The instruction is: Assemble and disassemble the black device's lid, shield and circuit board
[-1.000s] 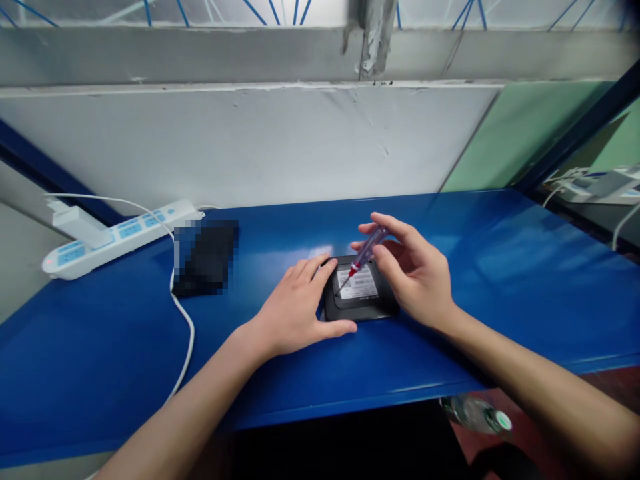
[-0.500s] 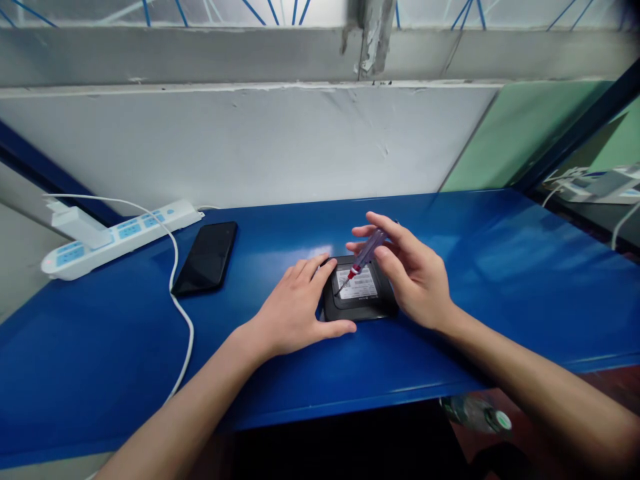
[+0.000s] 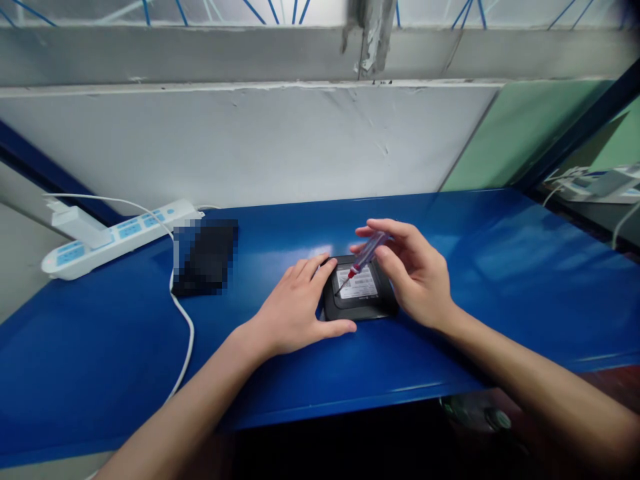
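A flat black electronic device [image 3: 385,301] with rounded corners lies on the blue table, its printed white label [image 3: 361,287] facing up. My left hand [image 3: 295,303] braces its left side, the fingers at the far left corner and the thumb stretched along the near edge. In my right hand [image 3: 417,273] is a screwdriver [image 3: 367,252] with a clear purple handle and a red collar, pinched between thumb and fingers. The tool slants down to the left. Its thin tip meets the device near the left corner of the label; whether a screw sits there is too small to see.
At the left stand a white power strip [image 3: 133,230] with a plugged-in adapter [image 3: 80,225] and a white cable [image 3: 187,327]. A dark pixelated item [image 3: 206,260] lies beside the cable. Behind the table [image 3: 525,267] rises a white wall. A bottle [image 3: 475,413] lies below the front edge.
My right hand has shifted slightly, its fingers a little lower round the screwdriver handle. The tip stays at the same spot, and my left hand and the device have not moved.
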Demonstrator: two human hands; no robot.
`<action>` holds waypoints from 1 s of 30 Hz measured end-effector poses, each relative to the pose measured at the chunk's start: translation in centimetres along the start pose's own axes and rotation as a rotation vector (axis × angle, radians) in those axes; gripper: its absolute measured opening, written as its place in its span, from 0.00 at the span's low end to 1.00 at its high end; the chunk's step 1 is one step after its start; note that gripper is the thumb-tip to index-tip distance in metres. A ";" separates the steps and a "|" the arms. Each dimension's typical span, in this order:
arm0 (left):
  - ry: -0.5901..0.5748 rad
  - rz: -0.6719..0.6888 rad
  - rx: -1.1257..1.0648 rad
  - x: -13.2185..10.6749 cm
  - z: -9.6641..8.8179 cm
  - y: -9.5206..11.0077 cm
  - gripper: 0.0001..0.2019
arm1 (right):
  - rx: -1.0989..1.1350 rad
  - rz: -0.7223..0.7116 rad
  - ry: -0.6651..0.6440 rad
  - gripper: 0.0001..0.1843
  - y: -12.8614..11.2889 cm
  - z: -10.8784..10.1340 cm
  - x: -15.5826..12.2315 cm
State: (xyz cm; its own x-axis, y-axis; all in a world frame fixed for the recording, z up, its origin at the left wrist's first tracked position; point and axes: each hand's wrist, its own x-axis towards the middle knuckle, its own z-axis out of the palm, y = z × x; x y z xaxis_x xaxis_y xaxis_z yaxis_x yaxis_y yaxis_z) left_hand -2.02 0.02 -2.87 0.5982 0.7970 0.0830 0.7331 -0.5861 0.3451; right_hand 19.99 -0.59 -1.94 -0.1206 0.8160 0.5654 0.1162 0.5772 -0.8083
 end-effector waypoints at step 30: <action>0.012 0.018 -0.015 -0.1 0.2 -0.3 0.50 | -0.125 0.020 -0.013 0.25 0.1 0.1 0.2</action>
State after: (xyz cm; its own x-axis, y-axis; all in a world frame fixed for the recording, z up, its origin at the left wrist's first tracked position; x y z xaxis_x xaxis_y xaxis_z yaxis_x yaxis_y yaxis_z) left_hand -2.19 0.11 -3.16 0.6072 0.7882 0.1004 0.7174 -0.5982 0.3571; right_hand 19.92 -0.38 -1.88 -0.1292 0.8273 0.5466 0.2408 0.5609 -0.7921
